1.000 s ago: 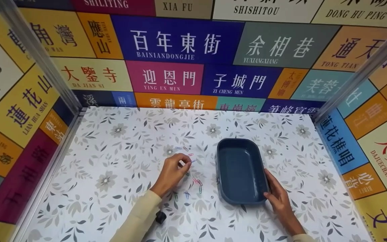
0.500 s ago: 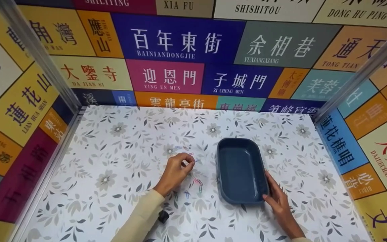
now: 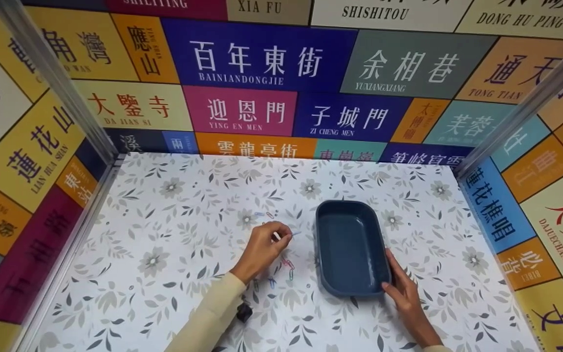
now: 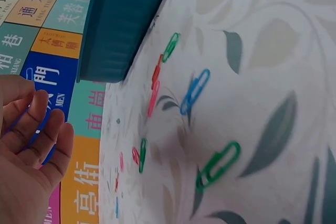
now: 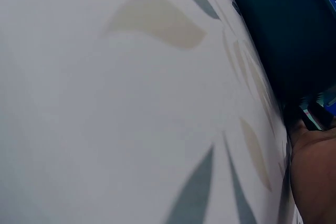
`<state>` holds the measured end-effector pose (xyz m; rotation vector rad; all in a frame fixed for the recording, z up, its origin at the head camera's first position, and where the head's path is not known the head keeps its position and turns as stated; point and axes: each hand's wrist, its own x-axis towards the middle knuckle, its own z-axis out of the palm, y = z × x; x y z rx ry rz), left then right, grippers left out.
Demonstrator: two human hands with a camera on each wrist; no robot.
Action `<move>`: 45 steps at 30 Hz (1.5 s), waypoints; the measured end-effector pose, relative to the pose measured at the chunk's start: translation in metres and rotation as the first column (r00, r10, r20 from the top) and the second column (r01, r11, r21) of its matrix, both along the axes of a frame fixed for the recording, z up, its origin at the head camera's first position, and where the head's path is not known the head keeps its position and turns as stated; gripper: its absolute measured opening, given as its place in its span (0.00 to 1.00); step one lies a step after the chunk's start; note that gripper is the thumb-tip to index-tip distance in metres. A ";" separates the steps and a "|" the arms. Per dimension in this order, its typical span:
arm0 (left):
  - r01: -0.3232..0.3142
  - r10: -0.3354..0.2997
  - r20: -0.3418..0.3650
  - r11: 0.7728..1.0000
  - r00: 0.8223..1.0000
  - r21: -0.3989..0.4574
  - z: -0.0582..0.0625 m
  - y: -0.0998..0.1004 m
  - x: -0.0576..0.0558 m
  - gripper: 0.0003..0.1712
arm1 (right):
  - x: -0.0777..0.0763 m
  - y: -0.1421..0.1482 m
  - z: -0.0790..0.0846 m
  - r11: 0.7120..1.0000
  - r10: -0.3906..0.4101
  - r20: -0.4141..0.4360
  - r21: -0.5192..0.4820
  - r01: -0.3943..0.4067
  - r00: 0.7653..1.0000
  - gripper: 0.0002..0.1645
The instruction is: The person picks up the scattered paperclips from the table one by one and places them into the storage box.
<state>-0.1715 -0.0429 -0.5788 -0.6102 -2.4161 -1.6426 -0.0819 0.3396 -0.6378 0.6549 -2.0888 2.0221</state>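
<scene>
In the head view my left hand pinches a light blue paper clip between thumb and forefinger, raised above the table and left of a dark blue rectangular container. The left wrist view shows the same hand, its other fingers bent. My right hand grips the container's near right side, thumb at the rim and fingers along the outer wall. Loose paper clips lie below the left hand, among them a blue one, a green one and a pink one.
A blue clip and a red clip lie farther back on the floral-patterned table. Panels with printed signs enclose the back and both sides. A black device sits by the left sleeve.
My left hand has moved to the right toward the container, carrying the light blue paper clip. The right hand and the container have stayed nearly still.
</scene>
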 end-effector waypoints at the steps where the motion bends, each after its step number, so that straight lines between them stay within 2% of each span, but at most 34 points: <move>1: 0.007 -0.007 0.005 1.000 1.000 -0.002 0.002 0.001 0.000 0.04 | 0.000 0.000 0.000 1.000 0.001 0.005 -0.001 -0.001 1.000 0.45; 9: 0.042 -0.042 0.001 0.999 0.999 -0.019 0.009 0.014 -0.005 0.03 | 0.001 0.000 0.000 1.000 0.000 0.011 0.011 0.000 1.000 0.45; 20: 0.145 -0.147 -0.042 0.989 0.988 -0.035 0.014 0.037 -0.009 0.03 | 0.002 0.002 0.000 1.000 -0.006 0.036 0.025 0.006 0.999 0.45; 26: 0.175 -0.178 -0.053 0.983 0.983 -0.064 0.016 0.048 -0.009 0.04 | 0.001 0.002 -0.001 1.000 -0.003 0.004 0.020 0.003 1.000 0.44; 37: 0.264 -0.269 -0.033 0.957 0.962 -0.120 0.022 0.070 -0.005 0.03 | 0.000 0.002 -0.003 1.000 -0.011 -0.010 0.012 0.011 1.000 0.45; 45: 0.318 -0.327 -0.034 0.935 0.944 -0.157 0.022 0.088 -0.001 0.03 | 0.000 0.002 -0.002 1.000 -0.010 -0.015 0.019 0.010 1.000 0.44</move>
